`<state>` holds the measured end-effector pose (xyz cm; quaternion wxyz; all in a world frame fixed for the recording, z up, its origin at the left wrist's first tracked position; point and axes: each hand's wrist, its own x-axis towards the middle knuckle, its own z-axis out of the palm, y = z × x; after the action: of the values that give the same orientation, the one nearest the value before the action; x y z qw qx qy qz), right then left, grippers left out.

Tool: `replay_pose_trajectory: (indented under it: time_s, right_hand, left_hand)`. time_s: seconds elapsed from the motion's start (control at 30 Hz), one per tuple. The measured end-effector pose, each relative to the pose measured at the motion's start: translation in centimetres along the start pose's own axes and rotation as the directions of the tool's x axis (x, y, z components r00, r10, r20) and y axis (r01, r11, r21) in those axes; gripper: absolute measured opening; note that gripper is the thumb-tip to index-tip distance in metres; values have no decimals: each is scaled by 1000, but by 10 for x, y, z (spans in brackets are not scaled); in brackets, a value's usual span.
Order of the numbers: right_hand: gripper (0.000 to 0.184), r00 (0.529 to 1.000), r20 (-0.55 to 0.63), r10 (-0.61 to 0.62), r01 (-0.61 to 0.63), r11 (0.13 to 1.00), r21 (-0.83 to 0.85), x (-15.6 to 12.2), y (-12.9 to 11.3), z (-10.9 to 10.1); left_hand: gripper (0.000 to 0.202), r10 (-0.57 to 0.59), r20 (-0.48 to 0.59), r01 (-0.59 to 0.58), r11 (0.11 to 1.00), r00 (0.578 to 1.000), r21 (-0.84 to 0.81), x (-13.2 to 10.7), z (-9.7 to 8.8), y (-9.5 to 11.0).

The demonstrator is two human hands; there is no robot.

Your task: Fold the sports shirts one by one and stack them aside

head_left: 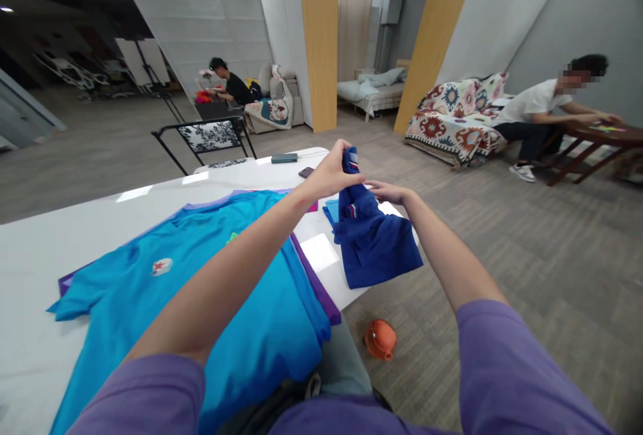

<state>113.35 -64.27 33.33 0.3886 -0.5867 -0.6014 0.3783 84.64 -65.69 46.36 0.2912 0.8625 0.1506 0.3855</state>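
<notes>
My left hand [335, 172] is closed on the upper end of a dark blue garment [379, 244] with red-and-white striped trim. The cloth hangs in folds over the table's right edge, its kind unclear. Beside its upper part is my right hand [390, 192], fingers stretched toward the cloth; whether the fingertips touch it is hard to see. Under my left forearm a bright blue T-shirt [261, 301] with a small white-and-red badge lies spread out, with a purple garment [316, 281] showing beneath its edge. A folded light blue cloth [330, 211] lies behind the dark one.
The white table [30, 247] also carries a phone [305, 172] and a dark green box-shaped item [284, 159]. A black-framed chair [208, 137] stands beyond. An orange pot-like object [380, 339] is on the floor. Two people sit farther off, one at a wooden table [597, 137].
</notes>
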Motion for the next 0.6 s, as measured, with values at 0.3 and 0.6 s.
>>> replay_pose_trajectory:
  time_s: [0.3,0.6]
  right_hand:
    - [57,909,188,-373,278,877,392,-96,-125,52]
    - [47,816,27,-577,519,753,404,-183,-262,79]
  left_hand:
    - [71,325,62,-329,942,944,64,-26,-68,189]
    - [44,472,169,-442,560,865,701,-112,-160,369]
